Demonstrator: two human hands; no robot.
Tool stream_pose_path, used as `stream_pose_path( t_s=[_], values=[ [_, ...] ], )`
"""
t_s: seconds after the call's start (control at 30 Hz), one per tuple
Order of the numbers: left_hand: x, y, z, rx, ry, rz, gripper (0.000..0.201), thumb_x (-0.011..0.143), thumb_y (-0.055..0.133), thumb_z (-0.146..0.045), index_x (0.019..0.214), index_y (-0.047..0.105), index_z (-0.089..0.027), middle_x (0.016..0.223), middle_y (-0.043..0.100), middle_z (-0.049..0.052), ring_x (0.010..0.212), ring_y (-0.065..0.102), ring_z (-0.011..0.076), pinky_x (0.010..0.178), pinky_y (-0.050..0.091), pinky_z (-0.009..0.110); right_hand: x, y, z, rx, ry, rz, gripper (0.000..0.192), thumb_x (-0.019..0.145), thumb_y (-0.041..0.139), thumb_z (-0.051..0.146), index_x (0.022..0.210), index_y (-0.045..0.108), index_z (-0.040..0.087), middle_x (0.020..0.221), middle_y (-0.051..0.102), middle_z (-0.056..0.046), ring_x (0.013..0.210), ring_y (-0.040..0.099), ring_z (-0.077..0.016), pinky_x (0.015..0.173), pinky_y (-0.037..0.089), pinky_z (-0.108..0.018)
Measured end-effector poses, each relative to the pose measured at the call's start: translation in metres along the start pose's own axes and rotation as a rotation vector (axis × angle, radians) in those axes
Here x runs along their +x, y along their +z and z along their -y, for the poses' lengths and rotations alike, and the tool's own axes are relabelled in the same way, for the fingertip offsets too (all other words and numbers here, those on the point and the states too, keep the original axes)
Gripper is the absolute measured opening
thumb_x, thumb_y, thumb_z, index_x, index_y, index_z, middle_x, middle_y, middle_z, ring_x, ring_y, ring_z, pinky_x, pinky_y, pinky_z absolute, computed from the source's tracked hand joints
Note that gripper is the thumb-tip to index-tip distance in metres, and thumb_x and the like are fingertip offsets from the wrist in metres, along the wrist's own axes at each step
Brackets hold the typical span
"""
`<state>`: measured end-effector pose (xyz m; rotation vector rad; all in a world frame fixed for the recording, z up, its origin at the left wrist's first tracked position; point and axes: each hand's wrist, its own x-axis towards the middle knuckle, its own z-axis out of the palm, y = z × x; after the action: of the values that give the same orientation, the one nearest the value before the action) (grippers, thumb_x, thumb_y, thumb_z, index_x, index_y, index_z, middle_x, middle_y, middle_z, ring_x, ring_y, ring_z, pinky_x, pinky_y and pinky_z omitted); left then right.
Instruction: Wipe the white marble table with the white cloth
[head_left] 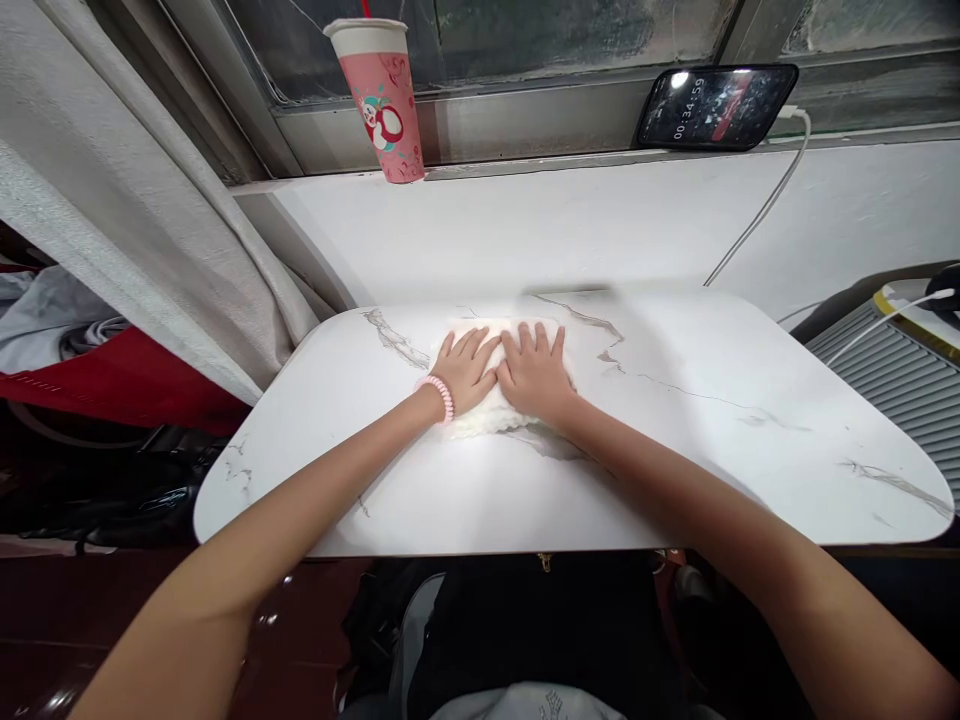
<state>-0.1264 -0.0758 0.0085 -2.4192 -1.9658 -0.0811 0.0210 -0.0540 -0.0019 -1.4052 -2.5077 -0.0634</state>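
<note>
A small folded white cloth (487, 422) lies near the middle of a white marble-patterned table (675, 440). My left hand (465, 368) rests flat on its left half, fingers spread, with a pink coiled band on the wrist. My right hand (536, 370) presses flat on its right half, thumb touching the left hand. Both palms lie on top of the cloth and hide most of it; neither hand grips it.
A pink paper cup (382, 98) stands on the window ledge at the back left. A phone (712, 106) leans on the ledge at the back right, its white cable (757, 215) hanging down. A grey curtain (135, 230) hangs at left. A grey ribbed surface (892, 380) lies at right.
</note>
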Motion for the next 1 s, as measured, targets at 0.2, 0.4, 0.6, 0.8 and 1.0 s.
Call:
stream_pose_path(
  t_s=[0.2, 0.4, 0.6, 0.8, 1.0],
  values=[
    [-0.086, -0.003, 0.002, -0.043, 0.057, -0.044, 0.057, 0.098, 0.027, -0.038, 0.148, 0.037, -0.012, 0.158, 0.032, 0.014, 0.147, 0.025, 0.0272, 0.122, 0.012, 0.052, -0.058, -0.013, 0.043, 0.109, -0.123, 0.027, 0.058, 0.099, 0.031, 0.032, 0.148, 0.038, 0.003, 0.154, 0.032, -0.026, 0.146, 0.02, -0.0426, 0.113, 0.01, -0.069],
    [-0.171, 0.0, 0.002, -0.061, 0.019, -0.131, 0.056, 0.101, 0.027, -0.039, 0.153, 0.026, -0.017, 0.158, 0.032, 0.012, 0.148, 0.023, 0.026, 0.122, 0.016, 0.052, -0.096, -0.025, 0.076, 0.216, -0.337, 0.017, 0.06, 0.098, 0.036, 0.034, 0.148, 0.039, 0.001, 0.154, 0.033, -0.027, 0.146, 0.022, -0.0422, 0.116, 0.013, -0.066],
    [-0.187, -0.002, 0.042, -0.108, -0.029, -0.093, 0.056, 0.1, 0.028, -0.043, 0.153, 0.022, -0.025, 0.159, 0.03, 0.008, 0.148, 0.024, 0.027, 0.121, 0.017, 0.055, -0.077, -0.017, 0.105, 0.295, -0.413, 0.039, 0.062, 0.098, 0.037, 0.035, 0.147, 0.037, -0.001, 0.153, 0.032, -0.029, 0.144, 0.022, -0.0454, 0.114, 0.013, -0.069],
    [-0.129, -0.008, 0.107, -0.217, -0.092, -0.013, 0.056, 0.096, 0.029, -0.048, 0.144, 0.038, -0.021, 0.156, 0.036, 0.012, 0.147, 0.026, 0.0264, 0.12, 0.013, 0.056, -0.011, 0.003, 0.125, 0.319, -0.274, 0.063, 0.057, 0.098, 0.036, 0.033, 0.146, 0.038, 0.002, 0.154, 0.033, -0.025, 0.146, 0.023, -0.0397, 0.116, 0.011, -0.065],
    [-0.046, -0.014, 0.131, -0.151, -0.101, 0.027, 0.056, 0.09, 0.034, -0.038, 0.142, 0.042, -0.018, 0.154, 0.039, 0.011, 0.146, 0.029, 0.0236, 0.121, 0.012, 0.051, 0.05, 0.021, 0.115, 0.354, -0.101, 0.017, 0.05, 0.097, 0.038, 0.029, 0.141, 0.044, 0.004, 0.153, 0.036, -0.022, 0.145, 0.023, -0.0368, 0.118, 0.008, -0.061]
  ],
)
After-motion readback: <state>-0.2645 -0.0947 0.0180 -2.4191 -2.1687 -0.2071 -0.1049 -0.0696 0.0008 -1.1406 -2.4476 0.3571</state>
